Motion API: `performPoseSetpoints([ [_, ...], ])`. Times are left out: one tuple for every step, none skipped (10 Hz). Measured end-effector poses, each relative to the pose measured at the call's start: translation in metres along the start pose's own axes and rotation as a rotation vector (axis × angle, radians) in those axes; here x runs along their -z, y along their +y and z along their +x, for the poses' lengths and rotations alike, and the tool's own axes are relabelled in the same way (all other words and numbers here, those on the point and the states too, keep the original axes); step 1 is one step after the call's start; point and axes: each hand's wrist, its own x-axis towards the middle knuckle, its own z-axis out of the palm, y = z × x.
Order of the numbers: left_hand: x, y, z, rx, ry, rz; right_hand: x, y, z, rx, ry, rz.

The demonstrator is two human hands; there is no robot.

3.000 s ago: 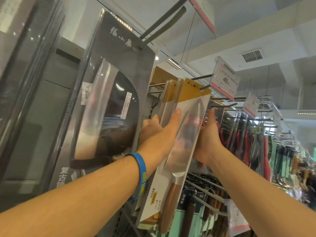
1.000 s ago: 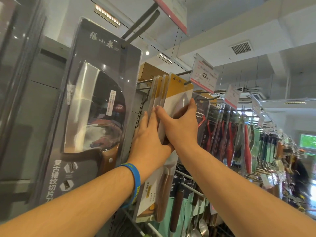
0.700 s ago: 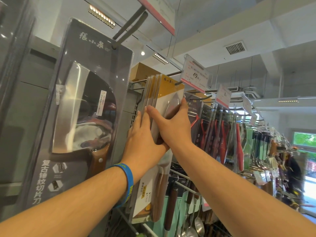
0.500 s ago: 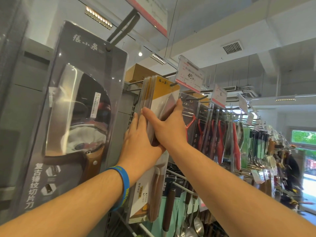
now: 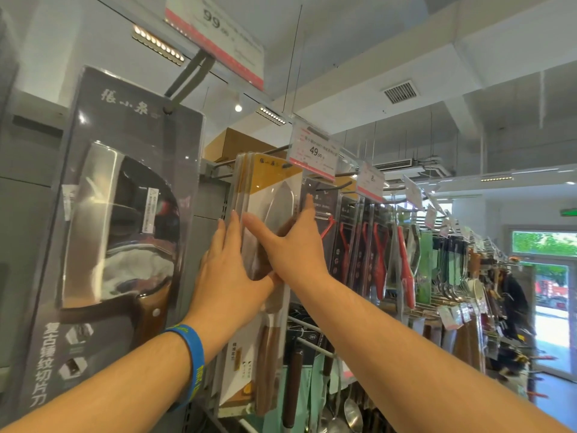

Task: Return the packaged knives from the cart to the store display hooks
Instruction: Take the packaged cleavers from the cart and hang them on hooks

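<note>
Several knife packs (image 5: 269, 182) between left hand (image 5: 228, 276); right hand (image 5: 293, 249)

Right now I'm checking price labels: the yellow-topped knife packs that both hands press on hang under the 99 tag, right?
Not quite. In the head view the yellow-topped knife packs hang from the hook bearing the 49 tag; the 99 tag sits above the grey cleaver pack. The left hand and right hand do press on them.

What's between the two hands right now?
Head view: the hanging stack of yellow-topped knife packs; left hand flat against its left side, right hand spread over its front.
</note>
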Motion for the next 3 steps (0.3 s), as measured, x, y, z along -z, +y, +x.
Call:
performPoseSetpoints([
  [0.003, -0.001, -0.009, 0.024, -0.003, -0.004, 0.003, 0.000, -0.007, -0.029, 0.006, -0.015],
  [0.014, 0.003, -0.024, 0.030, 0.012, -0.009, 0.018, 0.000, -0.021, -0.024, 0.110, -0.119],
  [0.022, 0.005, -0.035, 0.042, 0.005, -0.018, 0.027, 0.000, -0.031, 0.009, 0.124, -0.102],
])
